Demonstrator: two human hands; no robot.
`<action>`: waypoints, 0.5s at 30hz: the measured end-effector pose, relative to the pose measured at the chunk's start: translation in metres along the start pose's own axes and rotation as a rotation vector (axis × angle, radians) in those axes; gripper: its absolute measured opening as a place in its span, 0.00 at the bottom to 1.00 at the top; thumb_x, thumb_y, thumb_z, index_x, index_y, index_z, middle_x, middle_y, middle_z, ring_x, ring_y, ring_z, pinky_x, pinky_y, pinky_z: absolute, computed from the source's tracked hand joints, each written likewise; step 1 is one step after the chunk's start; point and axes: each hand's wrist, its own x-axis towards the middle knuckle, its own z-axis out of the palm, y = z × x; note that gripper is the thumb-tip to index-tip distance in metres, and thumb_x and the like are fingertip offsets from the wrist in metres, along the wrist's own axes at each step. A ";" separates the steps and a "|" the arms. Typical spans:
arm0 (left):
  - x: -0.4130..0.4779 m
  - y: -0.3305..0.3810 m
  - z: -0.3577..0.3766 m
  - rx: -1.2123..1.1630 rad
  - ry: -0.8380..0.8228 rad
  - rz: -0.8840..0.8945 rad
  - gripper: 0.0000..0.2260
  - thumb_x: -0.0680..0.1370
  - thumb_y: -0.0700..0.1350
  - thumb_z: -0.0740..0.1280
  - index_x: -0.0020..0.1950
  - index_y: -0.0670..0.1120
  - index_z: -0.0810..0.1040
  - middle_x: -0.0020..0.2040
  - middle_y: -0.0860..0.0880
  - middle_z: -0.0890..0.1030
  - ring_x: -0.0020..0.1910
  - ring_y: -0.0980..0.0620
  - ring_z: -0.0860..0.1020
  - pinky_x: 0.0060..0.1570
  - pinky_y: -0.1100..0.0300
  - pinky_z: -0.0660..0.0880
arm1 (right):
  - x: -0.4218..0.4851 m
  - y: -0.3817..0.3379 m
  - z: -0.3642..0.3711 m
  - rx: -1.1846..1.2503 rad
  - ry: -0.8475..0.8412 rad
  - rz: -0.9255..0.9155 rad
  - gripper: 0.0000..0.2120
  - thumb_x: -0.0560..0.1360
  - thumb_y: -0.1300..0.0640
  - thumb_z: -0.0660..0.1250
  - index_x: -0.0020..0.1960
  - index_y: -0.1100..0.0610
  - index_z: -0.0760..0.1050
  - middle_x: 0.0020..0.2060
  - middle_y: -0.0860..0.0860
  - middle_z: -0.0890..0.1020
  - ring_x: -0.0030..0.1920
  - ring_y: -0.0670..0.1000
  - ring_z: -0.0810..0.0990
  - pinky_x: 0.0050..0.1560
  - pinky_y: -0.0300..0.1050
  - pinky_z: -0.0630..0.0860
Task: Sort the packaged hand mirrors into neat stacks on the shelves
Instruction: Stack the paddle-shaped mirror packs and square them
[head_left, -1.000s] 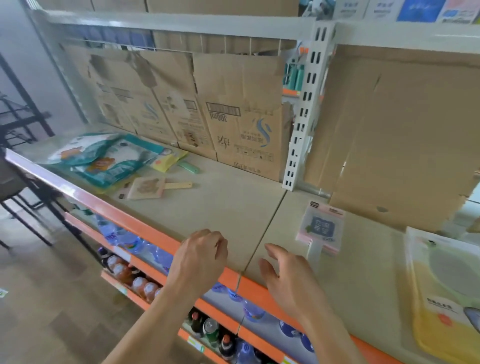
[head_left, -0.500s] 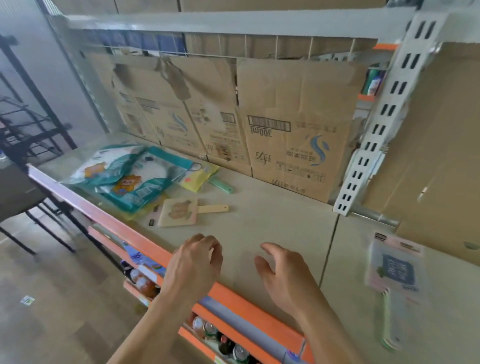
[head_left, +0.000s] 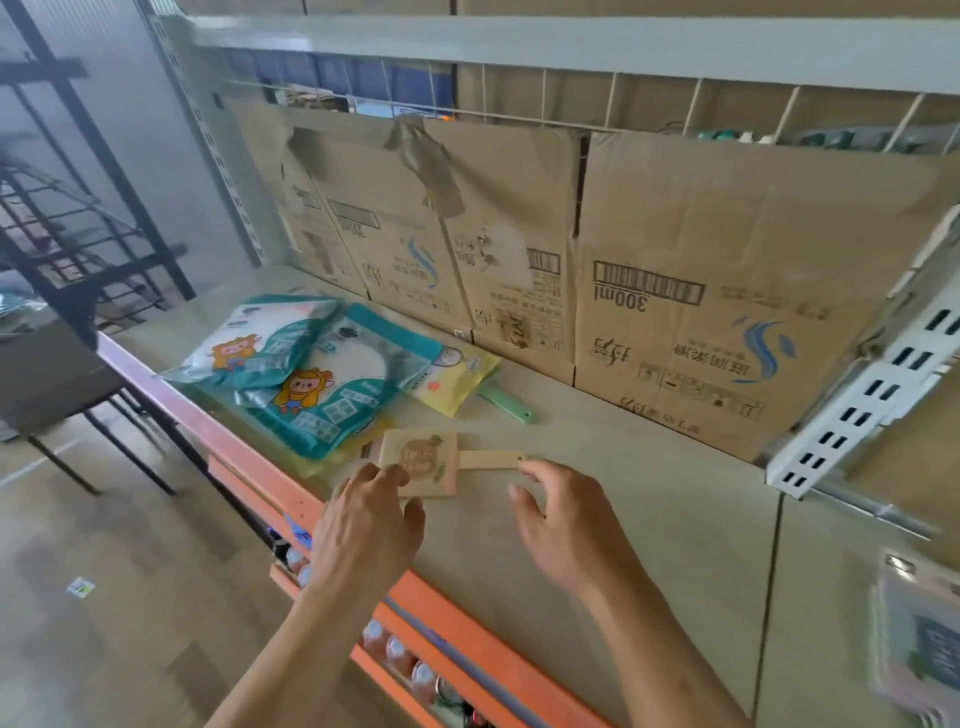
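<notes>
Pale wood mirror (head_left: 421, 462) lies near the shelf's (head_left: 649, 519) front edge, handle pointing right, so I judge I'm taking it from both ends. My left hand (head_left: 363, 525) is loosely bent over its near corner and my right hand (head_left: 561, 525) is spread by the handle tip, neither gripping. Bare shelf lies right; teal packs (head_left: 322, 379) crowd left.
</notes>
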 end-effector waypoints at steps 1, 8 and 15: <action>0.003 -0.005 0.000 0.008 -0.012 -0.018 0.18 0.77 0.50 0.64 0.66 0.49 0.73 0.63 0.50 0.75 0.58 0.48 0.75 0.47 0.56 0.77 | 0.006 -0.003 0.003 -0.004 0.001 -0.006 0.18 0.79 0.51 0.60 0.66 0.55 0.73 0.62 0.51 0.78 0.62 0.49 0.75 0.60 0.37 0.67; 0.026 -0.025 -0.001 0.029 -0.108 -0.022 0.20 0.77 0.49 0.64 0.69 0.50 0.70 0.64 0.50 0.74 0.62 0.49 0.73 0.54 0.55 0.75 | 0.040 -0.028 0.031 -0.032 -0.030 -0.030 0.18 0.78 0.52 0.60 0.66 0.56 0.72 0.62 0.52 0.78 0.62 0.50 0.75 0.62 0.42 0.70; 0.047 -0.042 -0.009 0.101 -0.213 0.184 0.22 0.76 0.58 0.65 0.69 0.54 0.69 0.64 0.55 0.75 0.64 0.52 0.71 0.60 0.57 0.71 | 0.061 -0.048 0.062 -0.098 -0.025 -0.009 0.18 0.79 0.53 0.60 0.67 0.56 0.71 0.62 0.52 0.76 0.62 0.50 0.74 0.62 0.41 0.70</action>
